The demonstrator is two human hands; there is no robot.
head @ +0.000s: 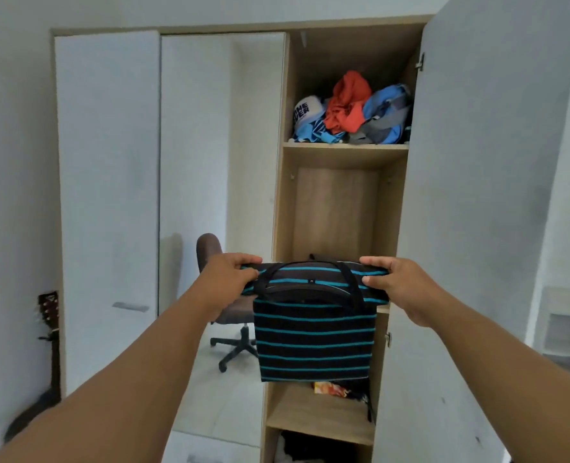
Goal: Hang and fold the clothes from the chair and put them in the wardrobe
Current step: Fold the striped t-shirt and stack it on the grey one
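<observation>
You face a wardrobe [343, 152] of matt pale wood-grain board with smooth white doors, a glossy mirror panel [210, 162] at its middle, crumpled cloth [350, 108] on the far top shelf, and near you a soft knitted striped shirt [313, 342].

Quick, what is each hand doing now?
Left hand: closed on the striped shirt.
Right hand: closed on the same shirt.

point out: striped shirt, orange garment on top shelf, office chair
striped shirt [313, 342]: head view, on the hanging front panel.
orange garment [345, 101]: head view, middle of the crumpled heap.
office chair [206, 252]: head view, on the backrest.
</observation>
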